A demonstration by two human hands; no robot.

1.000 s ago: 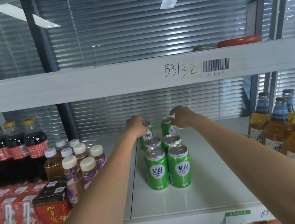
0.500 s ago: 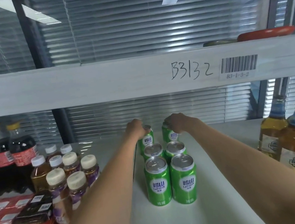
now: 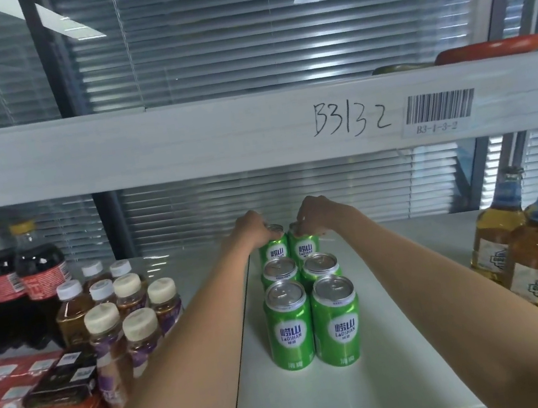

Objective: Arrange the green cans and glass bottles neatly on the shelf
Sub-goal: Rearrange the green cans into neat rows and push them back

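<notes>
Shelf: a white shelf (image 3: pixel 401 341) carries everything; the board above it bears the handwritten mark "B3132" and a barcode label (image 3: pixel 439 110).
Green cans: six upright cans stand in two columns of three, near the middle of the shelf, running from front to back.
Front pair: the front left can (image 3: pixel 290 330) and the front right can (image 3: pixel 337 327) stand side by side, touching or nearly so, labels facing the camera.
Middle pair: the middle left can (image 3: pixel 279 269) and the middle right can (image 3: pixel 320 265) sit just behind the front pair; mostly their silver tops show.
Back pair: the back left can (image 3: pixel 273 250) and the back right can (image 3: pixel 304 246) stand close together at the rear.
Left hand: the left hand (image 3: pixel 253 228) is curled over the top of the back left can, fingers closed around its rim.
Right hand: the right hand (image 3: pixel 315 214) is curled the same way over the top of the back right can, gripping its rim.
Glass bottles: amber glass bottles (image 3: pixel 522 244) with blue neck labels stand in a cluster at the right end of the shelf, well apart from the cans.
Left side: dark soda bottles (image 3: pixel 13 284), small tea bottles (image 3: pixel 120 314) with pale caps, and red cartons (image 3: pixel 57 406) crowd the left end.
</notes>
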